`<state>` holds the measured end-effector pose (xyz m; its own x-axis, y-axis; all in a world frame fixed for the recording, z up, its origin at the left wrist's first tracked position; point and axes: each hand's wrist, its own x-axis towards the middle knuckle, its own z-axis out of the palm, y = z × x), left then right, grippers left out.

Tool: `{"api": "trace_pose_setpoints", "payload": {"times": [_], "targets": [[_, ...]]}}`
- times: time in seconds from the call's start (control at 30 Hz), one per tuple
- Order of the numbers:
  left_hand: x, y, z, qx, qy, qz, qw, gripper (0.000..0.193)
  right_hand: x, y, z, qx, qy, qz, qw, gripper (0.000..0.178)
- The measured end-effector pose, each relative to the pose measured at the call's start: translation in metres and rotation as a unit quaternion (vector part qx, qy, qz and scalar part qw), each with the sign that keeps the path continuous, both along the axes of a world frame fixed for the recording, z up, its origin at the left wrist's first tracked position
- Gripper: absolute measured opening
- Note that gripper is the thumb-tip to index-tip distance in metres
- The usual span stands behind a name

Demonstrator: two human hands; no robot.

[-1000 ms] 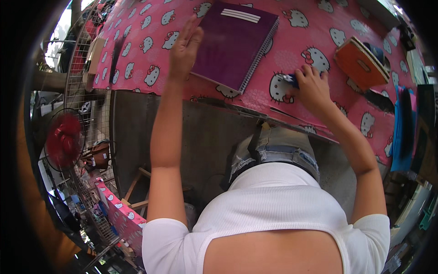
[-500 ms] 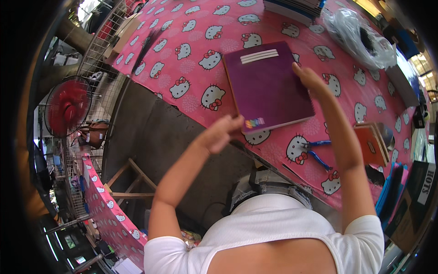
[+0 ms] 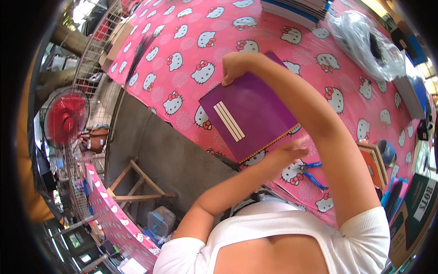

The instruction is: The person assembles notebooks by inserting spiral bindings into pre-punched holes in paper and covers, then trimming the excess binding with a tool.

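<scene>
A purple notebook (image 3: 260, 109) with a white three-line label and an orange coil along its near edge lies turned on the pink table cover. My right hand (image 3: 238, 67) reaches across it, fingers closed on its far left edge, thumb tip against the cover. My right forearm hides part of the notebook's right side. My left hand (image 3: 292, 153) hovers by the near right corner, just off the coil. Its fingers are stretched out, slightly blurred, with nothing in them. Beside that hand lie blue-handled pliers (image 3: 315, 176).
A stack of notebooks (image 3: 292, 13) stands at the far edge, with a clear plastic bag (image 3: 365, 45) right of it. Brown and orange boards (image 3: 372, 164) lie at the right. Left of the table are a red fan (image 3: 67, 118) and a wooden trestle (image 3: 141, 182).
The notebook has turned counter-clockwise, its label now at the left. My right hand moved from its right edge to its far left edge; my left hand moved right along the near side.
</scene>
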<state>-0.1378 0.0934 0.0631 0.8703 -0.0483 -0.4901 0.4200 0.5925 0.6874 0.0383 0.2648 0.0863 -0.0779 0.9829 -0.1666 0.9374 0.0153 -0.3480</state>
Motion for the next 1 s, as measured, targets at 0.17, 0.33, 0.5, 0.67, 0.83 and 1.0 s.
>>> {"api": "trace_pose_setpoints", "payload": {"times": [0.17,0.33,0.5,0.67,0.83,1.0], "targets": [[-0.047,0.162,0.055,0.217,-0.179,0.17,0.945,0.038,-0.033,-0.182,0.025,0.357,0.182,-0.142,0.905,0.043],[-0.048,0.261,-0.013,0.368,0.001,0.186,0.911,0.057,-0.096,-0.368,-0.027,0.083,0.045,-0.39,0.916,0.066],[-0.058,0.24,-0.032,0.185,-0.002,0.133,0.974,0.068,-0.134,-0.403,-0.052,0.067,-0.068,-0.402,0.911,0.064],[-0.089,0.193,-0.028,0.267,0.013,0.187,0.945,0.068,-0.133,-0.407,-0.056,0.14,-0.019,-0.367,0.92,0.052],[-0.115,0.148,-0.037,0.406,-0.035,0.413,0.815,0.054,-0.16,-0.359,-0.039,0.159,-0.024,-0.278,0.947,0.038],[-0.142,0.045,-0.025,0.472,-0.072,0.362,0.801,0.036,-0.169,-0.334,-0.042,0.183,-0.068,-0.255,0.947,0.036]]}}
